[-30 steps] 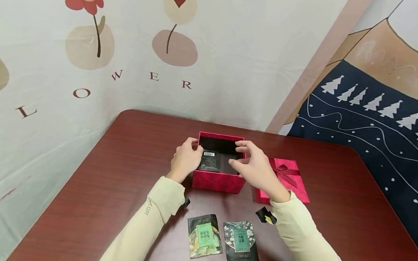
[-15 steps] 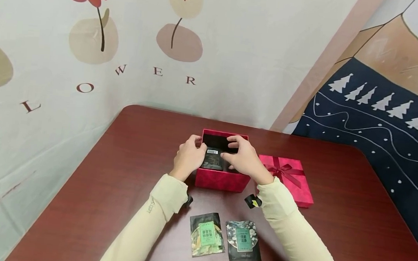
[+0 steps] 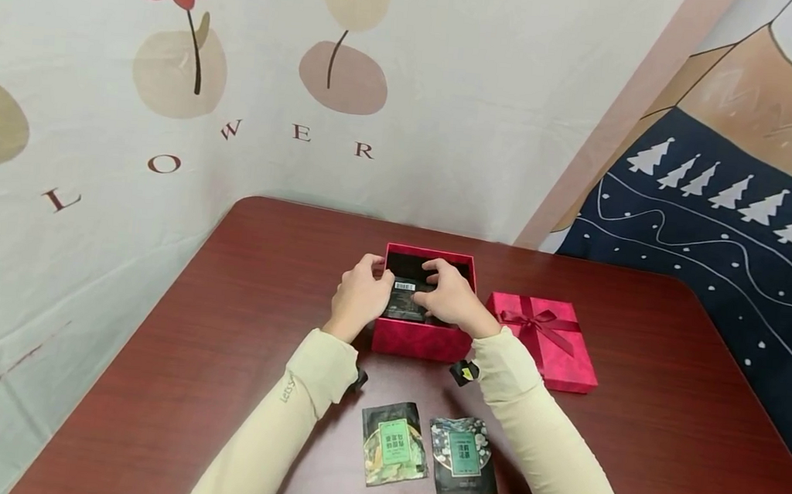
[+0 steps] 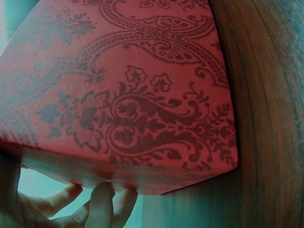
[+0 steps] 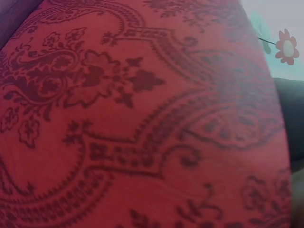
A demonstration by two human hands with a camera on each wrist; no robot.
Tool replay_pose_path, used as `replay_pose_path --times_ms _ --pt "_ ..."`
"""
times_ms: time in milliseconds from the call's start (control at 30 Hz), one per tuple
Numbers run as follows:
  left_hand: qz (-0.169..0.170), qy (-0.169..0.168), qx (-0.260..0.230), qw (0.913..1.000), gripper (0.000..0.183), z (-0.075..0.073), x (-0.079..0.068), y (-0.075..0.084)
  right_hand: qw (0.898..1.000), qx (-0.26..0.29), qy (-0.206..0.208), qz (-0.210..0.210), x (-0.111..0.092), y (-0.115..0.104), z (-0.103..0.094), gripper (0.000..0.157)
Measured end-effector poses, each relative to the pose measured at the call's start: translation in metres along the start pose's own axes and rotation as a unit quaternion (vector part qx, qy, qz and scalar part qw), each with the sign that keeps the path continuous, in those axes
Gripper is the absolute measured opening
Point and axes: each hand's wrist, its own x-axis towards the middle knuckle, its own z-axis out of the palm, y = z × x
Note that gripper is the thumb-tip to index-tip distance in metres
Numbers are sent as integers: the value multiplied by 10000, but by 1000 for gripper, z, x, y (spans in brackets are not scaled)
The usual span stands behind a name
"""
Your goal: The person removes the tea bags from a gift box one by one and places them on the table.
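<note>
A red patterned gift box (image 3: 422,340) stands without its lid near the table's middle. My left hand (image 3: 359,294) grips its left wall, the thumb at the rim. In the left wrist view, fingers (image 4: 100,202) press on the outside of the box (image 4: 123,90). Inside lies a black packet (image 3: 402,303) with a barcode label. My right hand (image 3: 458,297) reaches over the right side into the box, thumb and fingers spread, the thumb at the packet's right edge. Some of its fingertips are hidden. The right wrist view is filled by the box wall (image 5: 142,114).
A red lid (image 3: 558,357) with a dark ribbon bow lies right of the box. Two flat sachets lie in front: a green-yellow one (image 3: 395,445) and a dark flowered one (image 3: 465,458). The brown table (image 3: 243,328) meets a printed cloth (image 3: 447,127) behind.
My right hand has moved left and deeper over the box, toward the black packet. My left hand keeps its grip on the left wall. The view has shifted slightly.
</note>
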Motion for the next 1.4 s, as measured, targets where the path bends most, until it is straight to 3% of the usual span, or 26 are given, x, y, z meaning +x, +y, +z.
replay_pose_path --times_ms 600,1200,1400 --pt "46 8 29 10000 42 2 1 2 9988 -298 -262 295 14 9 2 60" --pt "18 69 3 10000 40 1 0 -1 9998 -109 8 157 15 9 3 57" --pt "-14 59 19 10000 41 1 1 -1 9998 -188 -19 -97 16 11 4 50"
